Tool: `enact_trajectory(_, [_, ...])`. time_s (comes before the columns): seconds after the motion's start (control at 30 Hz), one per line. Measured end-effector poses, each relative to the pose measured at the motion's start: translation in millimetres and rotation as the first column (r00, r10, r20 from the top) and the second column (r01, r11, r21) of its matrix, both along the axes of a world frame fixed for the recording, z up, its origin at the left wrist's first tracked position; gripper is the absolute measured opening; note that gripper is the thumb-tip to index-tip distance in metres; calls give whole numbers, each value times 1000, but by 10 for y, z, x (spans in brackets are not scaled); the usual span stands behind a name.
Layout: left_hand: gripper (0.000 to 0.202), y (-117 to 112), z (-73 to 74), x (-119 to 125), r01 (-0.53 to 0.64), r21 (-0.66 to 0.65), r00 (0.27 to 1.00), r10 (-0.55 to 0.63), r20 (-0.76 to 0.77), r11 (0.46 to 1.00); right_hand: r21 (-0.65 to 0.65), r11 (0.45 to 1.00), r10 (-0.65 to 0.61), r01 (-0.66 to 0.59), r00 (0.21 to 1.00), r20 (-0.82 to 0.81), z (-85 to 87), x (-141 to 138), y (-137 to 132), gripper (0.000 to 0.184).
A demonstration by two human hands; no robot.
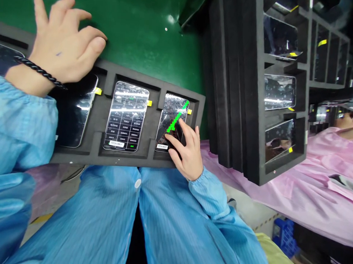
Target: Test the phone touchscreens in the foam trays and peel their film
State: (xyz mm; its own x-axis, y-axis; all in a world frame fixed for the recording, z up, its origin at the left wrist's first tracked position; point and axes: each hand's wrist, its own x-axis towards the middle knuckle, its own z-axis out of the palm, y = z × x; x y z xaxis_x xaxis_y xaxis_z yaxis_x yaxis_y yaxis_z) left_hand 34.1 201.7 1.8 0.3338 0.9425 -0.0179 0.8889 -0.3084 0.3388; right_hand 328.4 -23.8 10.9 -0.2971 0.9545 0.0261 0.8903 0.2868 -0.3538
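My right hand [189, 150] rests its fingertips on the screen of the rightmost smartphone [165, 121], where a diagonal stripe of green blocks shows. Beside it lies a second smartphone [127, 109] with a grid of menu cells lit up. Farther left is a smartphone with a dark screen [76, 115], partly covered by my left sleeve. All three sit in pockets of a black foam tray [97, 153], with yellow tabs at their edges. My left hand [64, 43] is over the tray's far edge, fingers spread, holding nothing.
A green work surface [134, 27] extends behind the tray. On the right rises a stack of black foam trays [240, 92], its top one holding several smartphones. Past it, a person in a pink garment [324, 187] sits close by. A blue crate [286, 236] stands on the floor.
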Motion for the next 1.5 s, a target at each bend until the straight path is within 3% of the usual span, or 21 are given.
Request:
enact_trajectory(0.27, [86,-9,42,14,3,-1,1000,-3,-18,1000,31,987,161,-161,987,-12,19,-100,-120,36])
enact_trajectory(0.43, [84,-7,36,13,5,-2,1000,-5,-3,1000,-26,971,238,-240,970,-44,29,-65,-144,32])
enact_trajectory(0.5, [83,-6,29,12,12,-7,999,-12,44,1000,2,982,190,-190,980,-59,47,-19,-43,34])
enact_trajectory(0.57, [80,-7,28,12,16,-13,996,-15,93,1000,55,997,54,-52,997,-48,59,18,144,38])
enact_trajectory(0.63, [74,-6,30,10,13,-21,993,-10,121,1000,101,990,-93,94,995,-20,55,30,387,40])
enact_trajectory(0.7, [71,-1,29,4,5,-28,993,-1,119,1000,133,978,-165,164,986,3,36,15,630,41])
enact_trajectory(0.8, [71,12,15,-9,8,-36,994,-4,112,999,161,975,-159,153,987,24,-5,-36,887,40])
enact_trajectory(0.93, [64,28,-20,-24,24,-31,985,-18,169,999,151,984,-106,94,992,72,-35,-92,1007,36])
enact_trajectory(1.17, [64,26,-33,-28,25,-36,986,-19,164,999,163,985,-82,60,988,133,-27,-92,962,36])
enact_trajectory(1.5, [88,152,-174,-85,95,25,981,-98,167,995,139,988,-90,67,982,164,8,-71,590,35])
